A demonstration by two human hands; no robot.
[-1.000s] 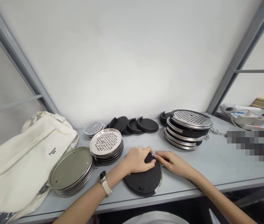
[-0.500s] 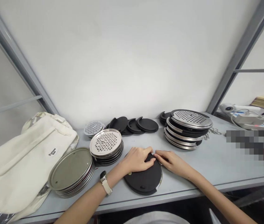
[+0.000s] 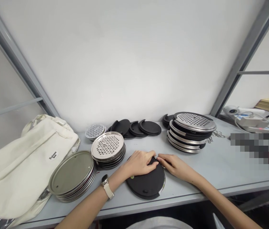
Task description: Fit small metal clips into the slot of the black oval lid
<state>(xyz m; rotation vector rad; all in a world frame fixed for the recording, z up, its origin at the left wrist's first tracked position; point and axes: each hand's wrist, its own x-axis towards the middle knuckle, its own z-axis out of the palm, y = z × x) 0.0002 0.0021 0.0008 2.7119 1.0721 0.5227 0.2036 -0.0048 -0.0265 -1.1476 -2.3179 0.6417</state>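
A round black disc with a shiny metal rim showing at its right edge lies near the front of the bench. My left hand, a watch on its wrist, rests across the disc's far part, its fingers curled at the far edge and its thumb bent inward. At that edge, close by my left thumb, my right hand pinches a small shiny metal piece; its exact kind is too small to tell. The underside of the disc is hidden.
Left of the disc stand stacks of perforated grater discs and olive round plates, beside a cream bag. Black rings lie along the wall. A tall stack of rimmed grater discs stands right; metal clips lie behind it.
Both hands stay in place on the disc, with at most a slight shift of the fingers at its far edge.
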